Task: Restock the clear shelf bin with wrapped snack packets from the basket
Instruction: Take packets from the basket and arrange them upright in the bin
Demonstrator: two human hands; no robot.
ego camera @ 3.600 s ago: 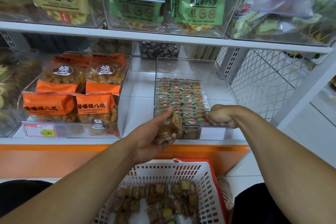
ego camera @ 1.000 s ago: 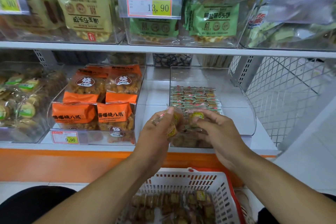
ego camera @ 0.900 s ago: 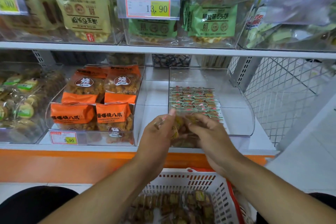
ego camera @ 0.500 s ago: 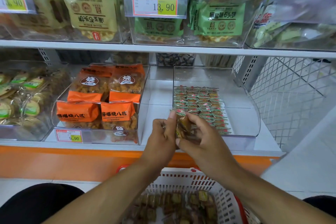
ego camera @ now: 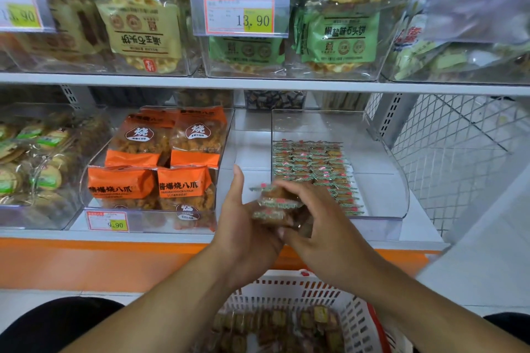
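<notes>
Both hands, left hand (ego camera: 243,226) and right hand (ego camera: 318,223), now hold a small stack of snack packets (ego camera: 274,205) together, closer in front of the clear bin (ego camera: 381,180) than before, ready to go in.

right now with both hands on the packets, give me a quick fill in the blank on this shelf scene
1. The left hand and right hand together hold a small stack of snack ____.
2. The bags in the bin left of the clear shelf bin are ____ in colour.
3. The white ____ sits below the hands.
4. The tag on the upper shelf reads ____.

Missing words: packets; orange; basket; 13.90
</notes>
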